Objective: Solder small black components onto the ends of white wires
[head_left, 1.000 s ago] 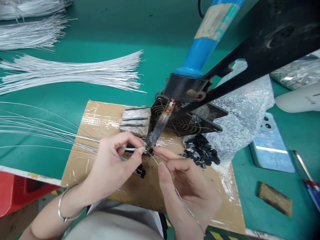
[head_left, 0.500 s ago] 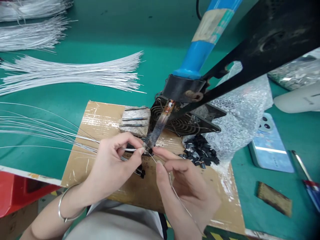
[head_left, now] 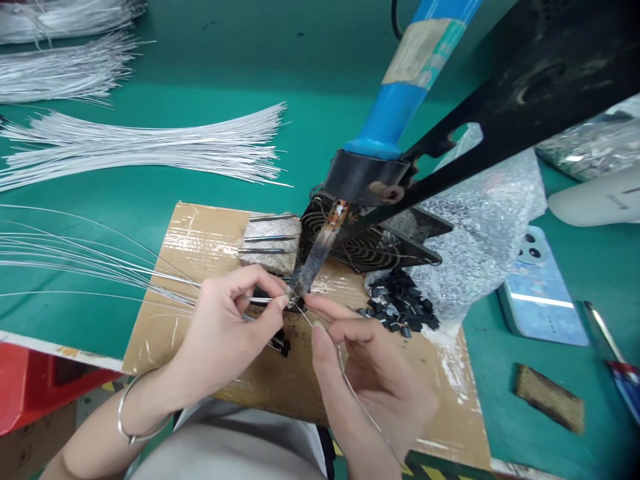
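White wires (head_left: 175,276) are pinched by L hand (head_left: 235,327), ends apparently at iron tip (head_left: 301,283) just right of it, & thin solder-like wire (head_left: 305,316) is gripped by R hand (head_left: 375,377), shifted slightly nearer tip vs. a sec ago, so feeding there is prob. ongoing.

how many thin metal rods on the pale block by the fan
3. On the pale block, the far rod lies along the back edge, the middle rod and near rod closer. The left hand may hide more.
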Tool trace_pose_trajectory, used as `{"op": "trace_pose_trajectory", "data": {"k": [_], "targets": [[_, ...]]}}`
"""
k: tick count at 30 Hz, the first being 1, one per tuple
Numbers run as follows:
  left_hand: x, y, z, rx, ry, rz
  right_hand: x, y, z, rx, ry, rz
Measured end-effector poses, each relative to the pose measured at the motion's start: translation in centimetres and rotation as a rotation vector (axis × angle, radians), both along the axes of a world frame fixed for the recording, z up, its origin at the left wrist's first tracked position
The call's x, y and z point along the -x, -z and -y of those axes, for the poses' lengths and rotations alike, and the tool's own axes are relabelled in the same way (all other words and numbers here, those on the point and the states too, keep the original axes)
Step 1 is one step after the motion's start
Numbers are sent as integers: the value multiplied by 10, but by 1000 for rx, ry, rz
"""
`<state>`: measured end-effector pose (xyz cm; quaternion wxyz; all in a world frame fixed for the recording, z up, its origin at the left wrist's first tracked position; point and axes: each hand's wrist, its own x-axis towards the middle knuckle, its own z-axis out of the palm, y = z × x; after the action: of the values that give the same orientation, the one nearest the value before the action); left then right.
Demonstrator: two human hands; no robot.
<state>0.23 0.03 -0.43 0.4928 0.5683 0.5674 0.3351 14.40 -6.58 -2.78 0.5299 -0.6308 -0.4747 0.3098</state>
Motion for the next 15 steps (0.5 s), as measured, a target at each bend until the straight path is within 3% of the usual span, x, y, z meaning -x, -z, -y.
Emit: {"op": "trace_pose_trajectory", "data": {"k": [15], "targets": [[2,-3,2,-20,-4,-44,-6,7,-1,-84,-63,39]]}}
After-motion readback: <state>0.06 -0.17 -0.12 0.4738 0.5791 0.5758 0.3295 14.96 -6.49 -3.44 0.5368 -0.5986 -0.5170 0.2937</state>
